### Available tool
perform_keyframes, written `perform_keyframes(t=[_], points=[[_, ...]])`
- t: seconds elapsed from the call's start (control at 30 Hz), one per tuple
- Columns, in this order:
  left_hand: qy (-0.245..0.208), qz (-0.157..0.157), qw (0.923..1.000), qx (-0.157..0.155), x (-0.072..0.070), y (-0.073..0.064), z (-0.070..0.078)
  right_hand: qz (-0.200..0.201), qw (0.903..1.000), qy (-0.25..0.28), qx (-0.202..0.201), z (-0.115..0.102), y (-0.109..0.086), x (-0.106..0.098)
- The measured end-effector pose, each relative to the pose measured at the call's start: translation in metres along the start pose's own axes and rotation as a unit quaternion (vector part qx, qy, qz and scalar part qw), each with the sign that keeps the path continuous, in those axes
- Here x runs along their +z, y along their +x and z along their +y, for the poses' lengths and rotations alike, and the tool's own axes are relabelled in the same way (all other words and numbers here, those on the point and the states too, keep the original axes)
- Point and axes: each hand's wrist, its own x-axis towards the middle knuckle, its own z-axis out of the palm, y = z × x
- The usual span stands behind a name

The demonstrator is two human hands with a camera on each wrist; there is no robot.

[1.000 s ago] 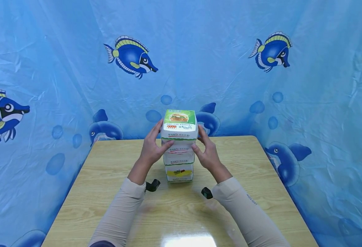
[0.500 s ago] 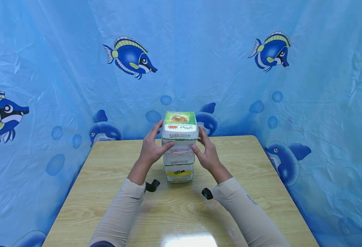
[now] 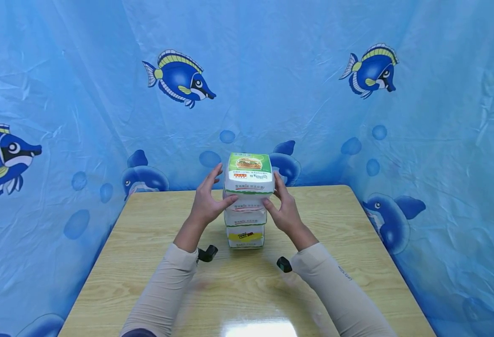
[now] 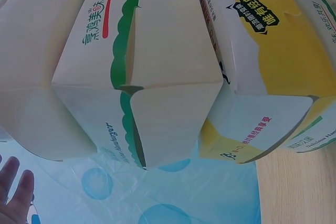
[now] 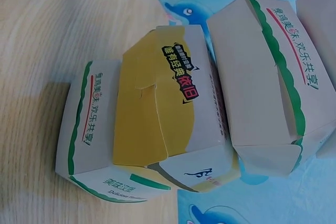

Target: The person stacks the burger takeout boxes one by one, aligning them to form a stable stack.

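Several paper burger boxes stand in a column on the table. The top burger box (image 3: 249,173), with a green lid and a burger picture, sits slightly right of the boxes below. My left hand (image 3: 208,201) is at the upper left of the stack, thumb at the front, other fingers extended beside the top box; the left wrist view shows its fingertips (image 4: 20,195) apart from the cardboard. My right hand (image 3: 283,208) is at the right side, fingers along the top box and thumb near its lower front corner. Lower down is a box with a yellow band (image 3: 245,235).
The wooden table (image 3: 145,281) extends around the stack, with a bright reflection at its near edge. A blue curtain (image 3: 255,70) printed with fish and dolphins hangs behind and at both sides. Black wrist devices (image 3: 207,253) project from the cuffs.
The top box has shifted slightly to the right, widening the gap beside my left fingers. Both hands stay nearly in place, and the lower boxes have hardly moved.
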Motion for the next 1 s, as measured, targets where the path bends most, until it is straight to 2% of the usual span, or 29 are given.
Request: perform_keyframes(t=[0.27, 0.47, 0.7, 1.0], points=[[0.000, -0.011, 0.9999, 0.007, 0.002, 0.002, 0.000, -0.007, 1.0000, 0.001, 0.006, -0.004, 0.005, -0.001], [0.013, 0.005, 0.9999, -0.004, 0.002, 0.003, 0.000, -0.011, 0.9999, 0.001, 0.010, -0.005, 0.010, 0.001], [0.009, 0.022, 0.9997, 0.005, 0.002, 0.005, 0.000, -0.022, 0.9996, -0.001, 0.018, -0.007, 0.015, 0.004], [0.019, 0.029, 0.9994, 0.006, 0.002, 0.003, -0.003, -0.027, 0.9990, -0.005, 0.034, -0.007, 0.015, 0.006]])
